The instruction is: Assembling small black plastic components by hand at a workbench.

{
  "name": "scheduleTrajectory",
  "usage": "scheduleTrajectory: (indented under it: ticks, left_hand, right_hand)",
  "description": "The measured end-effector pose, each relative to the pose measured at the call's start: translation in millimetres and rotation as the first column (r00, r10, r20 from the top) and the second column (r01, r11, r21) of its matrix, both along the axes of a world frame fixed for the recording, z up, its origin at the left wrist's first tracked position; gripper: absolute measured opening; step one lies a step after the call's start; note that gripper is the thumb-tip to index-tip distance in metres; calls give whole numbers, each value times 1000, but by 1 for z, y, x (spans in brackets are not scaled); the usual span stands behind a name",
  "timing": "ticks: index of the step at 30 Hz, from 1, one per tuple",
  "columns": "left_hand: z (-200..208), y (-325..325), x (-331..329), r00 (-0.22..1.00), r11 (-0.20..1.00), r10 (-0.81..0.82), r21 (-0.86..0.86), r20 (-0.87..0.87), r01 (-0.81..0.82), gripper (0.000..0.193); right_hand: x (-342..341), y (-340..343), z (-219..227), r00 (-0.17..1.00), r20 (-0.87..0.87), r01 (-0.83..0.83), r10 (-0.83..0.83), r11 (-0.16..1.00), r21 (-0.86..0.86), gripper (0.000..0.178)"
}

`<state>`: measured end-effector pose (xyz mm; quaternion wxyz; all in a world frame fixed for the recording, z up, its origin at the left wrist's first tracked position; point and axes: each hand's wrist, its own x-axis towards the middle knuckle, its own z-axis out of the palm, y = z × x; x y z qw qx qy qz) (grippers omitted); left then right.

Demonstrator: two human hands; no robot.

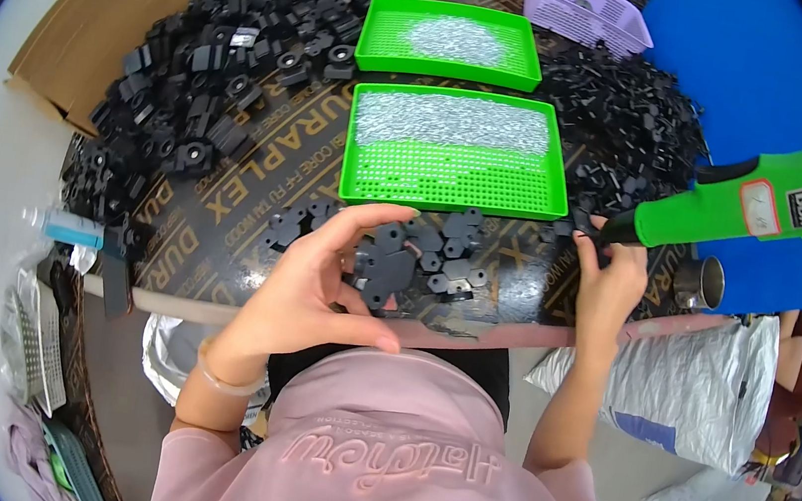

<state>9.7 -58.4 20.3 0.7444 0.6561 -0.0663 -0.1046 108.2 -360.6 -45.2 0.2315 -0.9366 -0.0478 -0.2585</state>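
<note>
My left hand [317,285] curves in a wide C around a flat black plastic part with rounded, holed lugs [385,267], near the table's front edge. Its thumb stands well off the part; whether the curled lower fingers touch it is hard to see. Just beyond lie several similar black parts [461,248]. At the right, my right hand [612,282] reaches to the edge of a heap of small black pieces [627,118]. Thumb and forefinger close on a small black piece [581,229], partly hidden by the fingertips. Right above them is the dark nose of a green electric screwdriver [727,205].
Two green trays [355,180] of silvery metal pins or screws stand mid-table. Larger black parts [210,97] are heaped left, beside a cardboard box [105,14]. A purple basket [590,18] stands behind. A metal cup [699,283] and a white sack [703,398] are at right.
</note>
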Motion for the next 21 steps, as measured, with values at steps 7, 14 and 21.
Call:
scheduleTrajectory:
  ticks: [7, 14, 21]
  left_hand:
    - [-12, -11, -8, 987, 981, 137, 129, 81, -147, 79]
    - [-15, -12, -13, 984, 987, 156, 16, 84, -158, 79]
    - [-21, -7, -11, 986, 995, 97, -41, 139, -92, 85]
  right_hand:
    - [-14, -15, 2, 996, -86, 36, 8, 861, 507, 23]
    - [-31, -24, 5, 994, -104, 29, 14, 916, 399, 22]
    - [-30, -24, 2, 990, -137, 103, -31, 825, 556, 23]
